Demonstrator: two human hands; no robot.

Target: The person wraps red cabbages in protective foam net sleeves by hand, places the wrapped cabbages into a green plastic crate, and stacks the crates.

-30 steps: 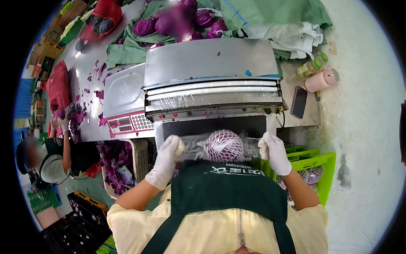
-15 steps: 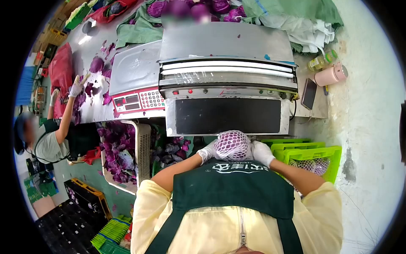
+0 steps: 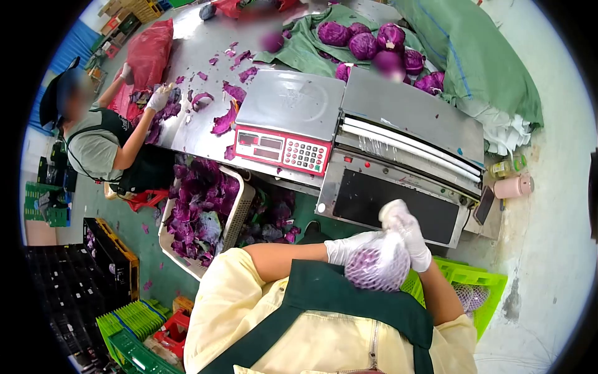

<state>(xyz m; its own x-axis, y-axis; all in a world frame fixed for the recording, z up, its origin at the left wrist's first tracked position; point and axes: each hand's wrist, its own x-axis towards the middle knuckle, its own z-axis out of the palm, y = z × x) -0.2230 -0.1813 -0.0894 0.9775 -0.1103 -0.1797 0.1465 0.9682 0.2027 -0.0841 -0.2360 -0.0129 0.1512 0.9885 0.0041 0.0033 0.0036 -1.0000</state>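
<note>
A red cabbage in a white foam net (image 3: 377, 269) is held close in front of my apron. My left hand (image 3: 350, 248), in a white glove, is against its upper left side, with the fingers partly hidden behind the net. Above the cabbage my gloved right hand (image 3: 405, 234) is closed around the gathered top of the net. Just beyond my hands is the black plate (image 3: 367, 202) of a film-wrapping machine, with its white film roll (image 3: 417, 146) behind.
A red-framed scale (image 3: 283, 140) stands left of the wrapper. Loose red cabbages (image 3: 364, 47) lie on green cloth behind. A white crate (image 3: 233, 215) holds purple leaves; a green crate (image 3: 489, 305) holds netted cabbages. At left, a co-worker (image 3: 103, 146) handles leaves beside a red sack (image 3: 149, 59).
My view has turned left. My right hand has gone from the cabbage's side to the net's top, which is now drawn up. The co-worker's hands have moved closer to the red sack.
</note>
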